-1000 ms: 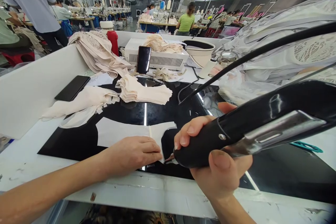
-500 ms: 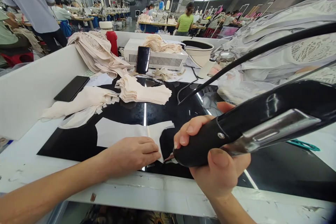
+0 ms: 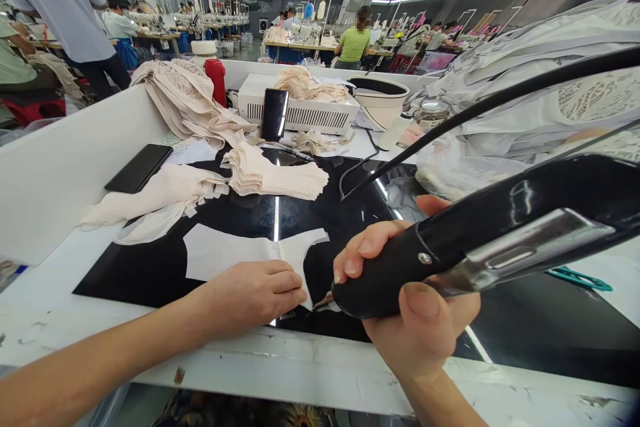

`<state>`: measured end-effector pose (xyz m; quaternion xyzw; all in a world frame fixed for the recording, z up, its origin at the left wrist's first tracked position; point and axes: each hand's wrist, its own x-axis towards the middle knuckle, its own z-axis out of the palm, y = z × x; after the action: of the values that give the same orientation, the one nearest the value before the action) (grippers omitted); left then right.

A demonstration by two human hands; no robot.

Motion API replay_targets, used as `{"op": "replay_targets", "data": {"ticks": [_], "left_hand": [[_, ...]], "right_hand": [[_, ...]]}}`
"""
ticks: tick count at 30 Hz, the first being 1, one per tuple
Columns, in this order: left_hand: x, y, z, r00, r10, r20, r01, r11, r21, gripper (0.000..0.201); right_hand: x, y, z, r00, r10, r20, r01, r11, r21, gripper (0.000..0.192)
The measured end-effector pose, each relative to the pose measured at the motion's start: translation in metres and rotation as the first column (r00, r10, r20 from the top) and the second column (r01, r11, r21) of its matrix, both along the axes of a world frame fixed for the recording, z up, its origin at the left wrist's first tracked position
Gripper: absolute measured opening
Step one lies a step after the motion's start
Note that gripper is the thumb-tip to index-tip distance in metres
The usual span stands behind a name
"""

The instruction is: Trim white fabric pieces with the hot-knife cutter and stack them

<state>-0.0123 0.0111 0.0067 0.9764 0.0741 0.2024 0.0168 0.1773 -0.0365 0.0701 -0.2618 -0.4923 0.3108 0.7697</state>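
Hot cutter tip worked along a white fabric piece on the black tabletop

The black tabletop (image 3: 240, 213) carries the white fabric piece (image 3: 230, 250), near its front edge. The right hand (image 3: 415, 300) is wrapped tight round the black cutter (image 3: 475, 247), tip touching the piece's right edge. The left hand (image 3: 250, 293) lies flat, fingers pressing the cloth just beside the tip. Best, I judge, to keep the cloth taut, draw the tip slowly, and keep fingertips off the hot point.

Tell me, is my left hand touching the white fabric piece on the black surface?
Touching. The head view shows the left hand pressed flat on the white fabric piece, its fingers overlapping the near edge with no gap.
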Motion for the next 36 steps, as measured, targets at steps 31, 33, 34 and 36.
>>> {"op": "replay_targets", "data": {"ticks": [31,33,34,36], "left_hand": [[-0.0020,-0.0014,-0.0036,1.000,0.010,-0.007,-0.010,1.000,0.006,0.020],[-0.0018,-0.0018,-0.0039,1.000,0.008,-0.001,-0.008,1.000,0.002,0.019],[-0.0018,-0.0017,-0.0040,1.000,0.008,0.002,-0.008,1.000,-0.002,0.018],[-0.0018,-0.0011,-0.0042,1.000,0.010,0.003,-0.010,1.000,-0.010,0.018]], "right_hand": [[-0.0040,0.0042,0.0009,0.999,-0.037,-0.040,0.038,0.999,0.005,0.039],[-0.0034,0.0039,0.0002,0.999,-0.032,-0.029,0.032,0.999,0.002,0.041],[-0.0033,0.0036,0.0001,0.999,-0.027,-0.029,0.027,1.000,0.000,0.041],[-0.0034,0.0029,0.0001,0.999,-0.017,-0.037,0.017,1.000,0.002,0.042]]}}
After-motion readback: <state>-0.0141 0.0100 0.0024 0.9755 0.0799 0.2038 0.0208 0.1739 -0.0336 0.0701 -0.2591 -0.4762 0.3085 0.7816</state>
